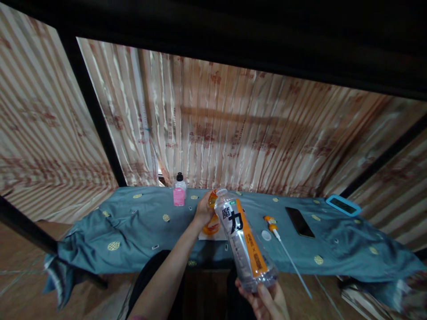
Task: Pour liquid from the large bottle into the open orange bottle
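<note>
The left hand (202, 210) is gripping the orange bottle (210, 228) near its top, on the surface (140, 235). The right hand (267, 301) is holding the clear bottle (243, 244) by its base; it is leaning, its mouth pointing up beside the left hand. To the right, a pump (271, 223) is lying near a round lid (266, 235), its straw (293, 264) overhanging the front edge. Farther right, a phone (299, 221) and a blue-framed device (343, 205) are lying. A pink-labelled bottle (179, 194) is standing left.

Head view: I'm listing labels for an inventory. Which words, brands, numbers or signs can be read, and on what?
"魔力": large black characters, clear bottle.
"×": the bottle's orange stripe; its remaining print is too small.
Unreadable, too small or blurred: pink label, orange bottle, curtain print.
</note>
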Demonstrator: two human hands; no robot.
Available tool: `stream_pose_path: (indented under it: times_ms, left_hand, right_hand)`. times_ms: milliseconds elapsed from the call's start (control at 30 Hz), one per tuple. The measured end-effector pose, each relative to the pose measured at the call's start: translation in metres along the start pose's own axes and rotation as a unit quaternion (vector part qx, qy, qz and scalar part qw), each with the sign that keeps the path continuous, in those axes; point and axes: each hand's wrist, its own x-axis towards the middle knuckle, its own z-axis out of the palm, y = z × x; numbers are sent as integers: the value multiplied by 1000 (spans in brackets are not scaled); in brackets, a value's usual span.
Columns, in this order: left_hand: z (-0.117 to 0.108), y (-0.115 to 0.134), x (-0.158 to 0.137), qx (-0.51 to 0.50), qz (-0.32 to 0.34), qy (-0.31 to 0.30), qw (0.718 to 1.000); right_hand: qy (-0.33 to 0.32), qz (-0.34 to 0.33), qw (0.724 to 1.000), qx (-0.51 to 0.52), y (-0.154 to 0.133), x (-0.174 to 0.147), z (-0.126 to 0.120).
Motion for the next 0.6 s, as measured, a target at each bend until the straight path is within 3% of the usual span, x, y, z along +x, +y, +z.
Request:
stream_pose_path:
  times_ms: [467,600]
  left_hand:
    - [-2,0,-3,30,11,21,999]
    - [-1,-2,-3,37,32,38,998]
  right_hand:
    - [-56,-3,998,19,1,2,-1]
    - [-45,-3,999,13,2,3,-1]
